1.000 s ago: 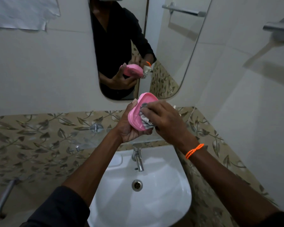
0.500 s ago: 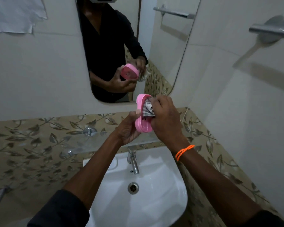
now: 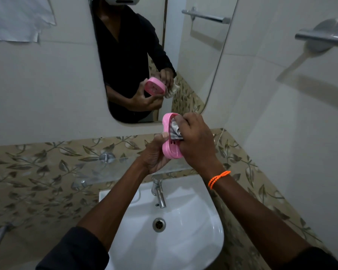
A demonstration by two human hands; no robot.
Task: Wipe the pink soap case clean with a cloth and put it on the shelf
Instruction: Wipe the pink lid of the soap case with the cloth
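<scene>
— Both hands busy?
— Yes. My left hand (image 3: 154, 156) grips the case (image 3: 169, 137) on edge; my right hand (image 3: 195, 141) pinches the cloth (image 3: 175, 131) inside it, above the sink (image 3: 183, 240).

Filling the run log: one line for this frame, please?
stage: wiping | left hand: holds soap case, upright over sink | right hand: presses cloth inside case | shelf: case not placed yet
</scene>
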